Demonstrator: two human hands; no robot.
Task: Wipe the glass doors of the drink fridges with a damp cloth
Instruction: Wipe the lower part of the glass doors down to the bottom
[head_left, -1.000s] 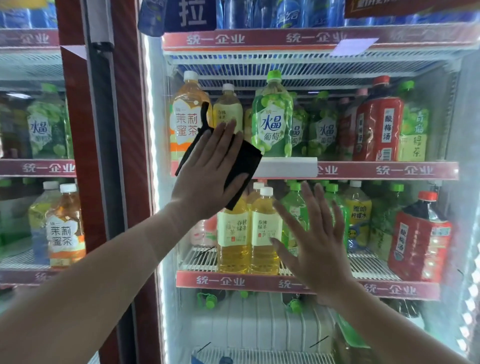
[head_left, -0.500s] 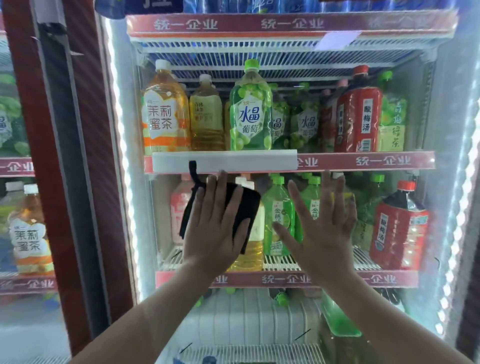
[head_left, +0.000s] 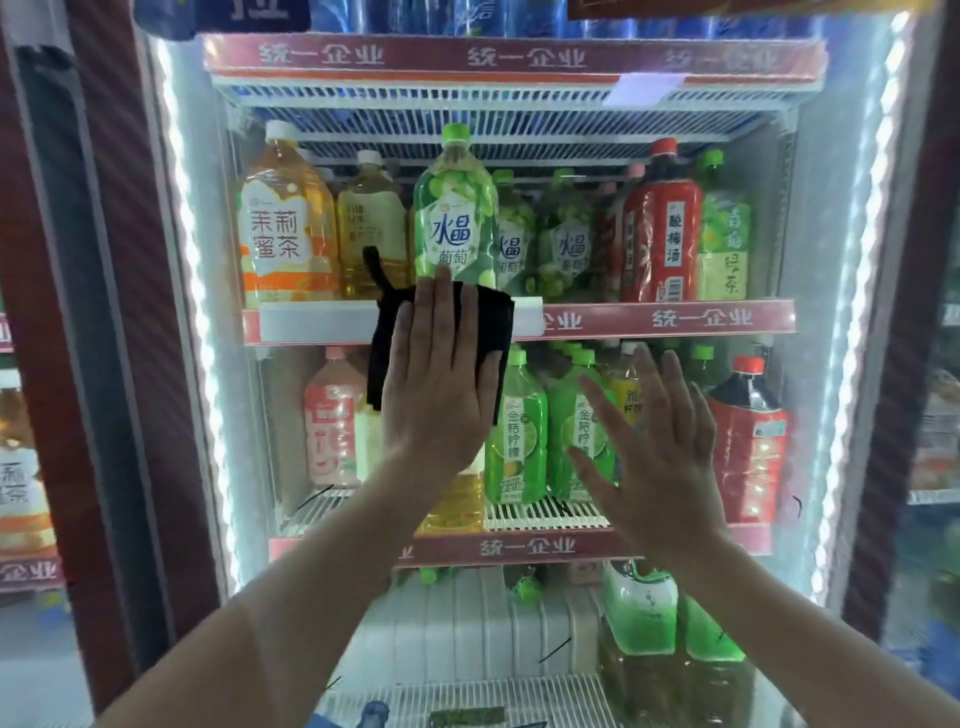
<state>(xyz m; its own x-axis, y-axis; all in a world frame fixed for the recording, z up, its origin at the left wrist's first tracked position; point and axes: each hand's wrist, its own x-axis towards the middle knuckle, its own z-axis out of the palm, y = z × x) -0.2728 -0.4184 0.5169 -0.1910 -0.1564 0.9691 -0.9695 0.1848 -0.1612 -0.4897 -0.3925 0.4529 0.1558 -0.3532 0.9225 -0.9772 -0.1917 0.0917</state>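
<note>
A lit drink fridge fills the frame, its glass door (head_left: 810, 218) shut over wire shelves of big bottles. Red shelf strips (head_left: 717, 317) with white lettering run across it. A dark red door frame (head_left: 109, 364) and part of a second fridge (head_left: 31, 467) stand at the left edge.

Both bare forearms reach up from the bottom of the frame. The left hand (head_left: 441, 384) lies flat on the glass at centre, fingers straight and together, pressing a black cloth (head_left: 496, 325) against the door. The cloth covers part of the middle shelf strip, and its fingertips reach the foot of the green grape bottle (head_left: 457, 218). A corner of the cloth sticks up at the hand's left, in front of a yellow bottle (head_left: 371, 218). The right hand (head_left: 654, 447) is open too, fingers spread, held flat against or just off the glass at centre right; I cannot tell which. It holds nothing.

Half a second ago the left hand and cloth sat below the middle strip, over the lower shelf's bottles. They are now higher and a little further right. The right hand keeps its place beside them.
</note>
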